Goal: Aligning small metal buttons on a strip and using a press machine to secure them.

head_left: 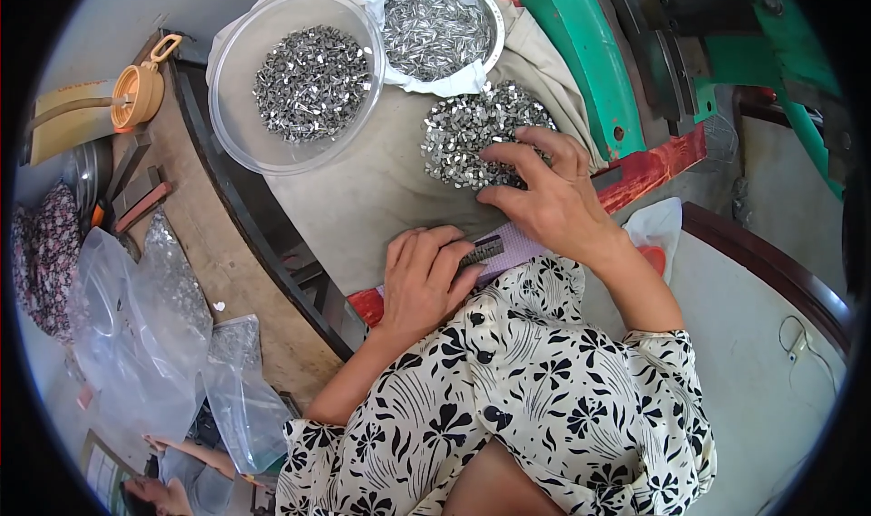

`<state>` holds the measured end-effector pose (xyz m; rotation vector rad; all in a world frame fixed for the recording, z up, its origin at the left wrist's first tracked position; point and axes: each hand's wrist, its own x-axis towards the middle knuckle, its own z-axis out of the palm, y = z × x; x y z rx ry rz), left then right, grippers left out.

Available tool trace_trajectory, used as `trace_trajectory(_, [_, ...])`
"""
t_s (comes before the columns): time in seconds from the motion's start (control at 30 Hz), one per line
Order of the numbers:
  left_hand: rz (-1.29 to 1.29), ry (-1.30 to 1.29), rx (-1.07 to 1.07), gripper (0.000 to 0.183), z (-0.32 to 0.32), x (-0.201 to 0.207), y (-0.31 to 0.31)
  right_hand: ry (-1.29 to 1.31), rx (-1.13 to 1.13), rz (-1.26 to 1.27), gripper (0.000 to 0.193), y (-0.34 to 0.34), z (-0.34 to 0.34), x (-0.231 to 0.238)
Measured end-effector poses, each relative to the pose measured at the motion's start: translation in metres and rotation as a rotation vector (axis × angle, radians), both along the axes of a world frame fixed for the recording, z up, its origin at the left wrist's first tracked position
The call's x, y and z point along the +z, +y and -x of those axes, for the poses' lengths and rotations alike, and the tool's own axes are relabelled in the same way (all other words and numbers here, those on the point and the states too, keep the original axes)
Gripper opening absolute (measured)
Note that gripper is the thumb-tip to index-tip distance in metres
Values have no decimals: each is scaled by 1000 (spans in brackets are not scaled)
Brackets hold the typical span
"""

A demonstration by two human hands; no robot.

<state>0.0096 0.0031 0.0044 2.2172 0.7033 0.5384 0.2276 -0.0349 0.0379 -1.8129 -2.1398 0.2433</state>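
My left hand is closed around a short dark ridged bar, whose end sticks out past the thumb and fingers. It rests at the near edge of the cloth-covered surface, by a purple pad. My right hand reaches over a loose pile of small silvery metal pieces. Its thumb and forefinger are apart, with the tips touching the pile's near right side. No piece shows between them. Fingers cover part of the pile.
Beyond are a clear plastic tub of small metal pieces and a metal bowl lined with white plastic, holding slender silvery pieces. Green machinery stands to the right. Plastic bags lie left; another person is at lower left.
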Motion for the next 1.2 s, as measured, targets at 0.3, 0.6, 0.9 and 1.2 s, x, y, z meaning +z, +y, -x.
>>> trace_trajectory(0.3, [-31, 3, -46, 31, -4, 2, 2, -18, -67, -20, 14, -5, 2, -4])
trace_trajectory(0.6, [-1, 23, -36, 34, -3, 0, 2, 158, -104, -91, 19, -56, 14, -16])
trace_trajectory(0.9, [-28, 85, 40, 36, 23, 17, 7, 165, -167, -109, 26, -68, -2, -9])
trace_trajectory(1.2, [72, 251, 36, 32, 53, 27, 19, 126, -57, -45, 21, -60, 12, -12])
